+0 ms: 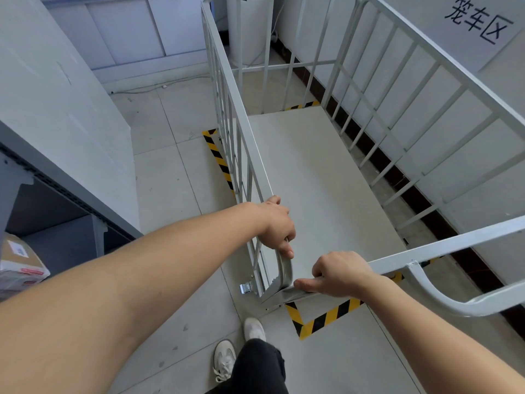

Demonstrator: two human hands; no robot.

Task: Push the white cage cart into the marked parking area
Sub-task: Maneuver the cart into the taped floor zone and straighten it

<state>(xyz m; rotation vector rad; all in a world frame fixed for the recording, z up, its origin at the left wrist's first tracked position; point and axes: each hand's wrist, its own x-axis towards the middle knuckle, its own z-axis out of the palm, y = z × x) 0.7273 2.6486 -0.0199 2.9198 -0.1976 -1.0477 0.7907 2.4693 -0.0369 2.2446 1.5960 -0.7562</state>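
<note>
- Nearest, at 6 o'clock: the person's shoes [227,359] on grey floor tile, just short of the near corner of the yellow-black floor tape [321,319].
- Right hand [338,273]: fingers wrapped over the near top rail of the white cage cart [318,172].
- Left hand [275,226]: clenched around the cart's left side rail at its rounded near corner.
- Cart position: deck lies mostly inside the taped outline; left tape strip shows just outside the left side, at 10 o'clock.
- Cart axis: long axis runs 6 to 12 o'clock, open end leading toward the far wall.
- Wall sign [480,22], at 1 o'clock: marks the bay.
- Handling note, judged: push evenly with both hands, keep the right side parallel to the wall, stop when the near edge clears the near tape.
</note>
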